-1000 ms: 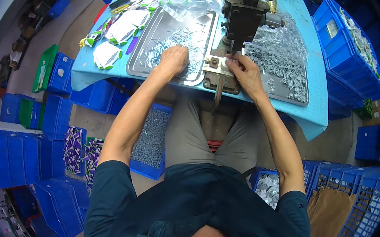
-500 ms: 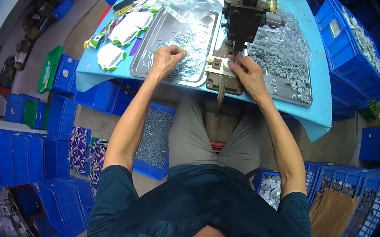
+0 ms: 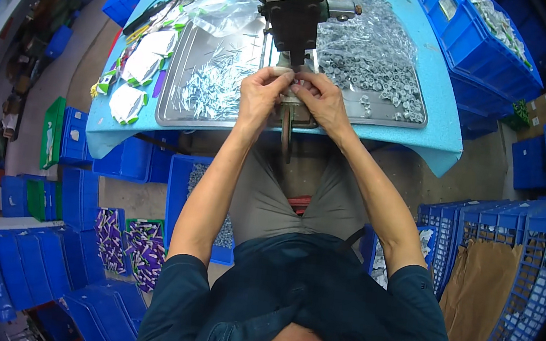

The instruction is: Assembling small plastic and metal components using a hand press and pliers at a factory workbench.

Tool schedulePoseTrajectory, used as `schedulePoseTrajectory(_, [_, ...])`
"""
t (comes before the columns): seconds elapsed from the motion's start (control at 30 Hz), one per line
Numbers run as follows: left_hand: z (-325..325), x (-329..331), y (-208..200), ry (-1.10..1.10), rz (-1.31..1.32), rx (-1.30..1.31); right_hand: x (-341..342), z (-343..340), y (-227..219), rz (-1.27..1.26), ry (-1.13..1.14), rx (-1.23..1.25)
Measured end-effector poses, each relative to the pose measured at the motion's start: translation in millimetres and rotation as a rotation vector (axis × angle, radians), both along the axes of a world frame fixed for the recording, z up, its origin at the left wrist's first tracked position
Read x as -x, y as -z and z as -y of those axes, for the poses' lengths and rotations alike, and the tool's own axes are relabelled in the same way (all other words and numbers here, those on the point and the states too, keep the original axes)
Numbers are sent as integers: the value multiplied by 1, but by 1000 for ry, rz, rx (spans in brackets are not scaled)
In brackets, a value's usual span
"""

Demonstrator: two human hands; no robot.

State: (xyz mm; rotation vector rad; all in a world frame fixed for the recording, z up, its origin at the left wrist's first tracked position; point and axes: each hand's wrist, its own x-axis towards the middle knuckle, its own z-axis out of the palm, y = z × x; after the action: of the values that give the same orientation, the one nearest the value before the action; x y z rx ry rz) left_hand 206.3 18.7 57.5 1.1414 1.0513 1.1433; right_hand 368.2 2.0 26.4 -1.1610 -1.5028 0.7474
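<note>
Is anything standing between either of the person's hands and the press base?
Nothing visible is: the left hand and right hand are at the press base, just below the dark press head in the picture. Whatever they may hold is hidden.

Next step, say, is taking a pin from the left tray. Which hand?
Probably the left hand: it's beside the left tray and its loose pins. The right hand is farther off, nearer the right tray. Both are at the press, close together.
</note>
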Motion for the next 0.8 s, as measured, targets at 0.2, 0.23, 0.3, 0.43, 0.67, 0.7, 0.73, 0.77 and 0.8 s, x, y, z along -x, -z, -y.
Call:
schedulePoseTrajectory(0.2, [1, -6, 2, -18, -95, -94, 1, -1, 3, -49, 19, 3])
schedulePoseTrajectory(0.23, [3, -8, 2, -40, -124, -125, 1, -2, 4, -50, 23, -1])
schedulePoseTrajectory(0.3, [3, -8, 3, -59, -154, -157, 1, -2, 4, -54, 29, -7])
schedulePoseTrajectory(0.43, [-1, -4, 7, -55, -124, -142, 2, -2, 4, -47, 20, 2])
schedulePoseTrajectory(0.67, [4, -9, 8, -74, -366, -508, -28, -23, -18, -148, -288, 417])
schedulePoseTrajectory(0.7, [4, -13, 5, -77, -398, -559, -46, -42, -35, -283, -281, 374])
schedulePoseTrajectory(0.73, [5, -12, 4, -85, -399, -560, -57, -60, -61, -419, -289, 329])
schedulePoseTrajectory(0.77, [5, -10, 5, -101, -426, -572, -53, -65, -100, -735, -325, 170])
schedulePoseTrajectory(0.8, [4, -9, 5, -114, -453, -585, -57, -70, -142, -732, -334, 172])
